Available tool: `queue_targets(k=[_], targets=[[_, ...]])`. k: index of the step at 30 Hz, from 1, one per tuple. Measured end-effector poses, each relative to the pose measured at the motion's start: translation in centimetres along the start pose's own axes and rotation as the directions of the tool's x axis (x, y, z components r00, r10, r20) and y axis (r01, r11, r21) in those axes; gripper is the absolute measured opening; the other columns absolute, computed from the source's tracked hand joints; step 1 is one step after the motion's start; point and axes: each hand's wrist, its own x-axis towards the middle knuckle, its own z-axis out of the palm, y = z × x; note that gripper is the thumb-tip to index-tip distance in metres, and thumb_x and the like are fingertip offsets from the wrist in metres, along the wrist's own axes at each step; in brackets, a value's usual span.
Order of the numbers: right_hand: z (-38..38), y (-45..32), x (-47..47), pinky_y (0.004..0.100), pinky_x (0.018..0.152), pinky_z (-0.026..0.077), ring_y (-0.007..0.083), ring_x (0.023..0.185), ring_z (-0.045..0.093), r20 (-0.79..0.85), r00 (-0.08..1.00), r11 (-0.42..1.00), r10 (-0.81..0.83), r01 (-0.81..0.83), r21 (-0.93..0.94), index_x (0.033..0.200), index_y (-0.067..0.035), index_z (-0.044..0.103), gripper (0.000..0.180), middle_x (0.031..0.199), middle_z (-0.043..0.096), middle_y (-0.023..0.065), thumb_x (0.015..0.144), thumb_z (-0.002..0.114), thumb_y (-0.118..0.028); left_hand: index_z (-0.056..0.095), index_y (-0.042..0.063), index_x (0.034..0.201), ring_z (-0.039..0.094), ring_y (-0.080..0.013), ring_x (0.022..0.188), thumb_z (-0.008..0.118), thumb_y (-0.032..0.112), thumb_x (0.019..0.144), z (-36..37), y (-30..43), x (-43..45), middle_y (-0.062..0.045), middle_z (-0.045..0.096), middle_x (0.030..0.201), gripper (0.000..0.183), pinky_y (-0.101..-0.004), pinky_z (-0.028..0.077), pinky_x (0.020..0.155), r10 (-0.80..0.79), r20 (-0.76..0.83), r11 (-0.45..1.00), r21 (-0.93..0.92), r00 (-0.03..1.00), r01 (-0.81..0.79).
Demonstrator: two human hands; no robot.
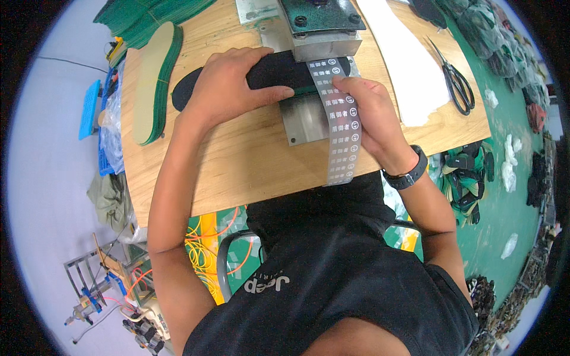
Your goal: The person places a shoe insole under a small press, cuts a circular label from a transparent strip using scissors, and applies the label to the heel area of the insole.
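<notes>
A black insole [276,73] lies across the metal base plate [307,120] of a press, its right part under the steel press block [329,46]. My left hand [236,84] lies over the insole, thumb at its near edge and fingers at its far edge. A clear strip of white-printed transfer labels [342,129] runs over the insole's right end and down past the table's front edge. My right hand [372,107] pinches the strip's right side near the insole, thumb and forefinger together. The strip's far end is hidden at the block.
A stack of beige and green insoles [153,84] lies at the left of the wooden table [240,173], with green sheets [147,18] behind. White sheets [405,66] and black scissors [458,84] lie at the right. Bundled insoles [465,178] are on the floor.
</notes>
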Motion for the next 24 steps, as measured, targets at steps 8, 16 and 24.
queue_targets(k=[8,16,24], targets=[[0.1,0.6,0.2,0.0214,0.046,0.043,0.0098,0.052,0.055,-0.065,0.998,1.0,-0.02,0.02,-0.009,0.075,0.001,0.062,0.023,0.067,0.062,0.0051,0.089,0.058,-0.017,0.059,0.007,0.117,0.057,-0.0344,0.098,0.077,0.04,0.066,0.1,0.5,-0.2,-0.015,0.062,0.107,0.063,-0.0383,0.043,0.089,0.005,0.03,0.999,0.035,1.0,-0.006],[0.5,0.5,0.1,0.0216,0.046,0.044,0.0099,0.052,0.056,-0.052,0.998,1.0,-0.02,0.019,-0.013,0.076,0.001,0.062,0.023,0.067,0.062,0.0057,0.09,0.058,-0.017,0.059,0.007,0.116,0.057,-0.0342,0.098,0.077,0.041,0.066,-0.4,1.3,-0.2,-0.016,0.063,0.105,0.062,-0.0393,0.044,0.088,-0.064,0.057,0.997,0.039,0.996,0.062],[0.4,0.8,0.2,0.0222,0.045,0.045,0.0101,0.053,0.056,-0.109,0.994,1.0,-0.02,0.02,-0.004,0.077,0.0,0.062,0.021,0.068,0.062,0.0059,0.089,0.059,-0.016,0.059,0.006,0.115,0.057,-0.0343,0.098,0.076,0.042,0.067,-0.5,1.3,0.0,-0.015,0.062,0.106,0.062,-0.0394,0.044,0.089,-0.044,0.067,0.998,0.046,0.997,0.041]])
